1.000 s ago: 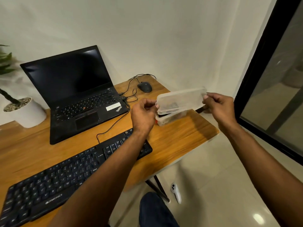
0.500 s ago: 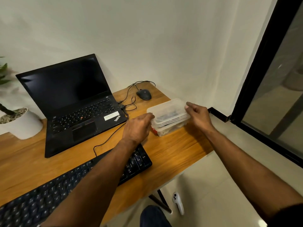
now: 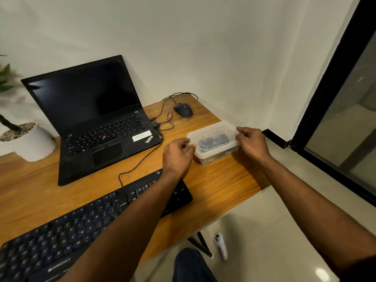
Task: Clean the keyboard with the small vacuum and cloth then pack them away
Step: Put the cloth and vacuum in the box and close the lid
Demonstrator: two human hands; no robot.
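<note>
Keyboard [image 3: 91, 226]: lies flat at the near left of the worktop [image 3: 219, 192], well apart from the container; rigid and long, best lifted by both short ends.

Left hand [image 3: 178, 154]: fingers curled, pinching the left end of the lid of the clear plastic container [image 3: 213, 142].

Container: stands on the worktop near its right edge, lid [image 3: 212, 132] seated on top. Dark contents show through the lid, judged to be the vacuum and cloth, though this cannot be confirmed. Thin plastic, judged light, slightly flexible and smooth. The lid likely bows if pressed at the centre; hold is best taken at the rim ends or corners.

Right hand [image 3: 253, 142]: fingers curled, gripping the lid's right end.
</note>
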